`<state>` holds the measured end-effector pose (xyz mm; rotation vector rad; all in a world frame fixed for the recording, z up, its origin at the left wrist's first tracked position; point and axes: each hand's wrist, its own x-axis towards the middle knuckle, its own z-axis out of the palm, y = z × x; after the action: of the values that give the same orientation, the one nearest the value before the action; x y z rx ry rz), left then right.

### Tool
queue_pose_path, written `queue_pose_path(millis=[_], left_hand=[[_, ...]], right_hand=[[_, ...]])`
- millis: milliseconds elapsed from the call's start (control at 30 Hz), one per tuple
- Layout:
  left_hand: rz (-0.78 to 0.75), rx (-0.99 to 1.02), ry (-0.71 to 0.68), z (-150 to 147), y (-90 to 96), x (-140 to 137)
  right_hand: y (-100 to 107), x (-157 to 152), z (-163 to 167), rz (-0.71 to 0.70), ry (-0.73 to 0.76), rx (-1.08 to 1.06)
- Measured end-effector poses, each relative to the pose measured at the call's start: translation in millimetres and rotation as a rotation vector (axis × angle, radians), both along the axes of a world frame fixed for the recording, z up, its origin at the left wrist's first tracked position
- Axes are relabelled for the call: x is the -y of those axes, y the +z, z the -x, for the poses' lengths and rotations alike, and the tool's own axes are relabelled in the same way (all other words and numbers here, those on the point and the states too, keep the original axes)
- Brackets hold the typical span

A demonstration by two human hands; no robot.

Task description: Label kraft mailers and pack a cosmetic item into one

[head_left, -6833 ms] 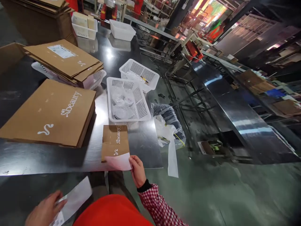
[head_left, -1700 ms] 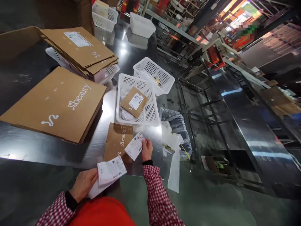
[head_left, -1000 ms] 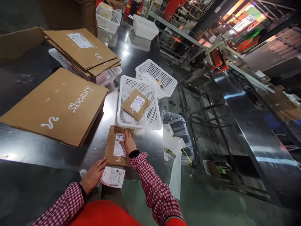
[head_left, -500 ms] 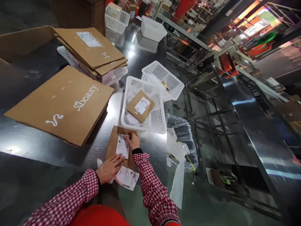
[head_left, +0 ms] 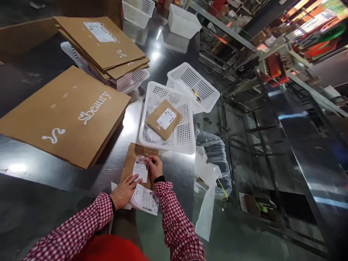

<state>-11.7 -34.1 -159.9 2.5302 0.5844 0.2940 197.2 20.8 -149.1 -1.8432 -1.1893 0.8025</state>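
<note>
1. At the near edge of the desk: a small flat brown envelope, lying face up, one short end toward the person.
2. On the envelope: a white shipping label, thin paper, judged light, limp and quick to crease; best handled by its corners and smoothed flat.
3. Right hand: fingers pinched narrow on the label's upper right corner.
4. Left hand: laid flat, fingertips pressing the label's lower edge; beneath the palm, a loose sheaf of further labels overhanging the desk edge.
5. Just beyond the envelope: a white basket holding a labelled envelope.
6. Left side of desk: a large flattened carton.
</note>
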Motion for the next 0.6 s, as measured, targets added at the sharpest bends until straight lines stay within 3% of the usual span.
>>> queue_pose_path(millis=[100,300,433,500,600], left_hand=[[0.002,-0.010,-0.005,1,0.9,0],[-0.006,0.009,-0.045,4,0.4,-5],[-0.043,0.035,-0.048,15,3.1,8],[-0.056,0.018,0.025,24,3.4,23],[-0.048,-0.019,0.114,34,-0.4,44]], right_hand=[[-4,-1,4,-0.015,-0.004,0.082],[-11,-11,-3,-0.014,0.008,0.452],[-7,-7,-16,-0.044,-0.042,0.500],[-1,3,-8,-0.074,0.062,0.514],[8,17,24,-0.092,0.377,0.584]])
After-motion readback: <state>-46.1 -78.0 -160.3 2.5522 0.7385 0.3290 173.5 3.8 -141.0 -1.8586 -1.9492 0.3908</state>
